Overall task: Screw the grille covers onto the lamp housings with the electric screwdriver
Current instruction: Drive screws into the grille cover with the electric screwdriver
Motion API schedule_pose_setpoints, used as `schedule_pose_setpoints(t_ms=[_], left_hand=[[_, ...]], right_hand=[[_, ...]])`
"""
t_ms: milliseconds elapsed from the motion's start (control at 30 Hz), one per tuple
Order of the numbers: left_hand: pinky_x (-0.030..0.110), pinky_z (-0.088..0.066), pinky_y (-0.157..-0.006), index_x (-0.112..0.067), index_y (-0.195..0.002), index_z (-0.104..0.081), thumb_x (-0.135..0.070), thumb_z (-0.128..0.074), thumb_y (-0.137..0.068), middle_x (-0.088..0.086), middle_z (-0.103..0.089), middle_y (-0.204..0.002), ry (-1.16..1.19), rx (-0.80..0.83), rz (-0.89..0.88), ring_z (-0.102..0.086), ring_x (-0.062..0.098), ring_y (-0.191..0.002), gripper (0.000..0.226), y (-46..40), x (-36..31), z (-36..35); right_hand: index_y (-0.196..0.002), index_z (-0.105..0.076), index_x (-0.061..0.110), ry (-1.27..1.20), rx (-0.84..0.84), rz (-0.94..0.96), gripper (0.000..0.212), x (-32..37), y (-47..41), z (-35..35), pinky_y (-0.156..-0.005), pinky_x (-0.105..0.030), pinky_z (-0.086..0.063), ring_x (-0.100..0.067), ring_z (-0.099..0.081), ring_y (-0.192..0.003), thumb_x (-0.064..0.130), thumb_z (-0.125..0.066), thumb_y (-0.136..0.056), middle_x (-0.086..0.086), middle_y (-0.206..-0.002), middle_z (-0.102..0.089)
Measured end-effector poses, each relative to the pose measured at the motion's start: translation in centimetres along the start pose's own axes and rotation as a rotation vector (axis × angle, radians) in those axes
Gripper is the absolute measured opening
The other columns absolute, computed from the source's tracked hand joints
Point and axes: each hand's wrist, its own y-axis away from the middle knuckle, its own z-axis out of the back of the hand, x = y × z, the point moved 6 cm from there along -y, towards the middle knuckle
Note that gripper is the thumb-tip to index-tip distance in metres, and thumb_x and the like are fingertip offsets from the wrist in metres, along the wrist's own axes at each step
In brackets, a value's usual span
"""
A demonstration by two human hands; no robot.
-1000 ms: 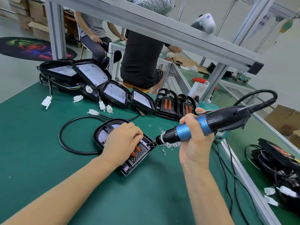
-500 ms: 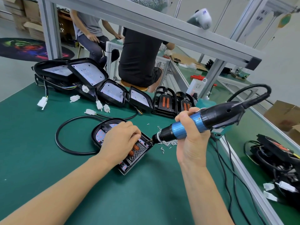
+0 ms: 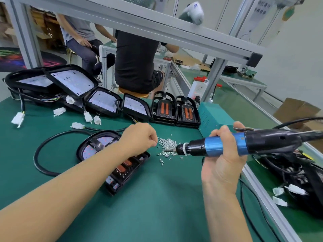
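- Progress: the task looks partway through. Two black lamp housings with slotted grille covers and orange lenses (image 3: 175, 110) stand finished-looking at the back of the green tabletop (image 3: 157, 206), side by side.
- Left of them, a row of black housings with bare white LED boards (image 3: 103, 102) leans uncovered — these, I judge, are yet to get covers.
- The unit in hand, a black lamp housing with its dark grille cover laid on (image 3: 125, 170), lies near the front beneath the left forearm; which of its screws are in cannot be told.
- Left grip: the left hand (image 3: 139, 137) is curled, fingertips bunched at the edge of the pile of small silver screws (image 3: 167, 145) — probably pinching one, though no screw shows between the fingers.
- Right grip: the right hand (image 3: 225, 154) is wrapped fully round the blue-and-black electric screwdriver (image 3: 227, 144), held level above the tabletop, its bit over the screw pile and clear of the housing.
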Motion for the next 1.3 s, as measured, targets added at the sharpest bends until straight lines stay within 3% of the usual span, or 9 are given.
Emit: schedule_pose_setpoints(t_ms=[100,200,333,500,633,767,867,1133,1300], left_hand=[[0.029,-0.044,-0.082,-0.024,-0.081,-0.074,-0.020,-0.071,-0.080,-0.012,-0.064,-0.075,-0.074,0.176,0.011,-0.055,0.009,-0.076,0.006,-2.2,-0.9,-2.2],[0.037,-0.035,-0.098,-0.019,-0.076,-0.075,-0.009,-0.070,-0.074,-0.011,-0.068,-0.075,-0.142,0.304,0.058,-0.059,0.012,-0.086,0.011,-3.3,-0.7,-4.0],[0.039,-0.028,-0.093,-0.015,-0.080,-0.076,-0.008,-0.073,-0.070,-0.004,-0.074,-0.094,-0.172,0.403,0.111,-0.059,0.018,-0.101,0.013,-3.8,0.0,-5.2],[0.040,-0.028,-0.096,-0.013,-0.080,-0.073,-0.009,-0.070,-0.074,0.000,-0.073,-0.097,-0.219,0.428,0.090,-0.060,0.022,-0.100,0.008,-4.0,0.2,-5.5],[0.038,-0.027,-0.103,-0.017,-0.075,-0.063,-0.015,-0.060,-0.086,-0.003,-0.063,-0.080,-0.095,0.335,0.035,-0.051,0.020,-0.079,0.012,-3.3,-0.4,-3.0],[0.018,-0.040,-0.073,-0.017,-0.081,-0.068,-0.023,-0.062,-0.090,-0.010,-0.065,-0.078,0.257,0.164,-0.003,-0.054,0.004,-0.069,0.013,-0.1,0.1,1.1],[0.007,-0.039,-0.064,-0.019,-0.077,-0.067,-0.015,-0.063,-0.089,-0.014,-0.064,-0.072,0.584,0.073,-0.008,-0.052,-0.003,-0.065,0.013,3.7,0.9,2.9],[0.023,-0.052,-0.060,-0.009,-0.079,-0.065,-0.004,-0.062,-0.088,0.008,-0.066,-0.073,1.026,0.020,0.113,-0.066,0.018,-0.063,0.010,9.8,3.9,3.6],[0.011,-0.045,-0.065,-0.021,-0.073,-0.069,-0.007,-0.062,-0.088,-0.001,-0.066,-0.072,0.998,-0.061,0.077,-0.059,0.009,-0.066,0.021,11.3,5.2,4.4]], right_hand=[[-0.102,-0.032,0.014,-0.064,-0.046,0.019,0.007,-0.4,-0.5,1.4,-0.065,-0.022,-0.033,-0.011,-0.036,-0.063,0.009,-0.037,-0.103,-0.001,-0.074,-0.034],[-0.105,-0.048,0.014,-0.115,-0.115,0.305,0.024,1.4,0.7,2.4,-0.072,-0.023,-0.047,-0.012,-0.053,-0.065,-0.005,-0.055,-0.091,0.001,-0.074,-0.051],[-0.102,-0.057,0.020,-0.186,-0.122,0.391,0.032,1.2,0.1,3.8,-0.074,-0.028,-0.053,-0.012,-0.062,-0.066,0.002,-0.070,-0.079,0.004,-0.072,-0.059],[-0.102,-0.056,0.021,-0.168,-0.121,0.410,0.032,1.2,0.0,3.7,-0.072,-0.026,-0.052,-0.011,-0.061,-0.066,0.001,-0.068,-0.080,0.004,-0.073,-0.061],[-0.099,-0.057,0.022,-0.197,-0.092,0.395,0.031,1.5,0.2,2.9,-0.068,-0.023,-0.052,-0.011,-0.060,-0.065,0.008,-0.067,-0.074,-0.002,-0.076,-0.054],[-0.096,-0.058,0.023,-0.268,-0.041,0.379,0.028,2.0,0.7,2.2,-0.066,-0.023,-0.051,-0.011,-0.057,-0.064,0.002,-0.064,-0.079,0.003,-0.073,-0.053],[-0.094,-0.058,0.024,-0.374,0.023,0.307,0.027,1.9,1.0,1.1,-0.066,-0.022,-0.051,-0.010,-0.056,-0.063,0.000,-0.062,-0.082,0.005,-0.072,-0.053],[-0.091,-0.059,0.025,-0.500,0.231,0.179,0.034,0.8,3.2,-4.5,-0.069,-0.021,-0.050,-0.009,-0.054,-0.062,0.012,-0.071,-0.062,0.007,-0.068,-0.052],[-0.092,-0.058,0.023,-0.486,0.309,0.150,0.031,0.1,4.5,-6.8,-0.070,-0.022,-0.051,-0.010,-0.055,-0.063,0.010,-0.068,-0.065,0.006,-0.070,-0.052]])
